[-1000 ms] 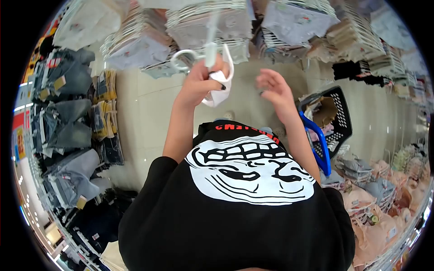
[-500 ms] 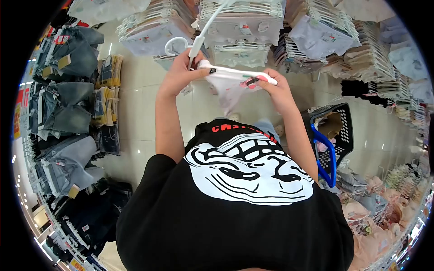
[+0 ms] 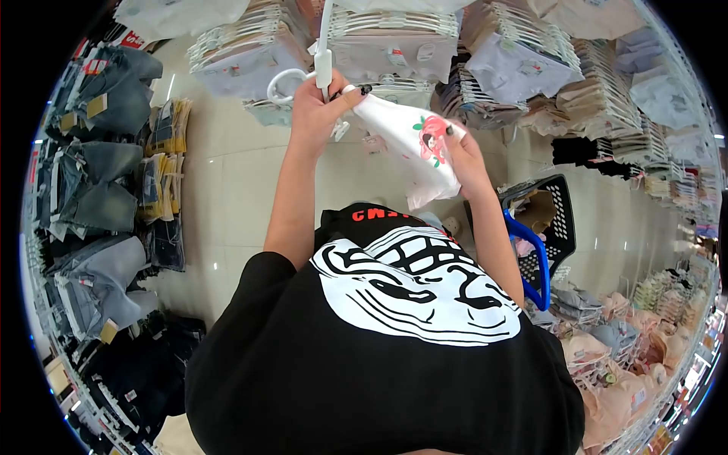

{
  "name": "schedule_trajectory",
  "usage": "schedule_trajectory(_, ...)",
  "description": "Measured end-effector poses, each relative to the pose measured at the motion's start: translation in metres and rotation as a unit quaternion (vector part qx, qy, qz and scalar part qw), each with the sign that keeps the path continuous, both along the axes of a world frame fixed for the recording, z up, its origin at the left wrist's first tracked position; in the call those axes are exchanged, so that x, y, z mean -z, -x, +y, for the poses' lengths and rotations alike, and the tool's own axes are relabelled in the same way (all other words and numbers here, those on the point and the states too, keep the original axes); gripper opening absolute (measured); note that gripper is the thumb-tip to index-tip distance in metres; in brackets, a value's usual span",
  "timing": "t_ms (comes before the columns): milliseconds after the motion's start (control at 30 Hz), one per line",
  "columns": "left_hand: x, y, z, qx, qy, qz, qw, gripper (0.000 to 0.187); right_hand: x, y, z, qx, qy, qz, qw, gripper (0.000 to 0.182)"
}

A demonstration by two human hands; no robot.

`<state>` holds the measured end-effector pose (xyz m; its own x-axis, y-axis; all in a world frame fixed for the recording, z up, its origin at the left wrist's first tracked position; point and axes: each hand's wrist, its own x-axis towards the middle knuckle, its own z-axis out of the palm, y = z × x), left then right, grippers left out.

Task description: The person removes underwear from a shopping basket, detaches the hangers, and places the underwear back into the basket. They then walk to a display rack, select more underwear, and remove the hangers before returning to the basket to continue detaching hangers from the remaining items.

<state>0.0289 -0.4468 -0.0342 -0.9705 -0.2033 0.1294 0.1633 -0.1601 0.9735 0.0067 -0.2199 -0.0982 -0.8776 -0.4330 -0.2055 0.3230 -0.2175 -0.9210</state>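
Observation:
A pair of white underpants (image 3: 398,125) with a pink and green character print is stretched between my hands. My left hand (image 3: 318,110) pinches one end of the garment with the thumb. That same hand also grips a white rod (image 3: 324,57), which has a curved white hook (image 3: 282,85) at its side and runs up out of view. Fingers of my right hand (image 3: 472,163) are closed on the other end, beside the print. The lower part of the fabric hangs loosely.
Racks of hanging garments (image 3: 387,45) stand ahead. Denim clothes (image 3: 110,174) hang at the left, and pale pink garments (image 3: 614,402) at the lower right. A black shopping basket (image 3: 563,220) with a blue handle (image 3: 540,273) is by my right arm, on the tiled floor (image 3: 227,189).
My right hand has moved down and turned, so the printed face of the underpants now shows broadly. The white rod has swung more upright. The surroundings have shifted slightly left in view.

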Motion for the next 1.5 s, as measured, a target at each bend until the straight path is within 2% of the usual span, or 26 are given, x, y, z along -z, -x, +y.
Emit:
schedule_trajectory(67,0.000,0.003,0.003,0.006,0.013,0.009,1.000,0.032,0.013,-0.011,0.003,-0.026,-0.019,0.000,0.999,0.035)
schedule_trajectory(167,0.011,0.006,0.005,0.004,0.046,0.009,0.999,0.032,0.012,-0.022,0.012,-0.176,-0.051,0.040,0.982,0.039)
schedule_trajectory(200,0.011,0.005,0.006,-0.005,0.039,0.007,0.999,0.032,0.016,-0.025,0.013,-0.178,-0.094,0.015,0.979,0.040)
schedule_trajectory(300,0.011,0.002,0.010,-0.038,0.024,-0.011,0.999,0.032,0.023,-0.031,0.019,-0.105,-0.162,0.006,0.981,0.037)
schedule_trajectory(467,0.016,0.011,0.003,-0.114,0.063,-0.020,0.991,0.032,0.044,-0.029,0.034,0.086,-0.036,0.028,0.995,0.016)
schedule_trajectory(600,0.032,0.013,-0.008,-0.108,0.144,-0.058,0.982,0.029,0.019,-0.033,0.031,0.193,0.001,0.041,0.980,0.019)
schedule_trajectory(667,0.041,0.010,-0.012,-0.100,0.315,-0.086,0.940,0.027,0.003,-0.038,0.029,0.203,-0.001,0.079,0.976,0.020)
schedule_trajectory(733,0.048,0.009,-0.016,-0.096,0.468,-0.112,0.871,0.027,-0.013,-0.039,0.029,0.190,-0.008,0.102,0.976,0.021)
schedule_trajectory(800,0.052,0.005,-0.009,-0.063,0.385,-0.109,0.914,0.026,-0.027,-0.041,0.029,0.153,-0.019,0.104,0.983,0.023)
schedule_trajectory(900,0.048,-0.004,0.015,0.026,0.221,-0.060,0.973,0.023,-0.043,-0.045,0.022,0.068,-0.125,0.174,0.974,0.025)
schedule_trajectory(933,0.045,-0.008,0.025,0.060,0.158,-0.037,0.985,0.022,-0.058,-0.050,0.014,0.065,-0.174,0.175,0.967,0.032)
schedule_trajectory(1033,0.030,-0.018,0.044,0.201,0.088,-0.048,0.975,0.023,-0.069,-0.055,0.006,0.024,-0.276,0.292,0.916,0.037)
schedule_trajectory(1233,0.020,-0.024,0.055,0.286,0.170,-0.126,0.935,0.013,-0.069,-0.061,0.004,0.048,-0.260,0.258,0.929,0.038)
schedule_trajectory(1333,0.030,-0.022,0.056,0.259,0.096,-0.065,0.959,0.009,-0.064,-0.060,0.009,0.068,-0.240,0.222,0.943,0.035)
schedule_trajectory(1367,0.029,-0.022,0.056,0.241,0.099,-0.044,0.964,0.011,-0.060,-0.059,0.011,0.073,-0.231,0.211,0.947,0.033)
schedule_trajectory(1433,0.023,-0.020,0.057,0.203,0.106,-0.002,0.973,0.016,-0.045,-0.055,0.021,0.016,-0.312,0.249,0.917,0.026)
schedule_trajectory(1467,0.025,-0.018,0.055,0.190,0.096,-0.004,0.977,0.027,-0.038,-0.054,0.025,-0.013,-0.351,0.267,0.898,0.022)
schedule_trajectory(1500,0.022,-0.017,0.052,0.178,0.111,-0.016,0.978,0.029,-0.034,-0.054,0.026,0.012,-0.338,0.258,0.905,0.019)
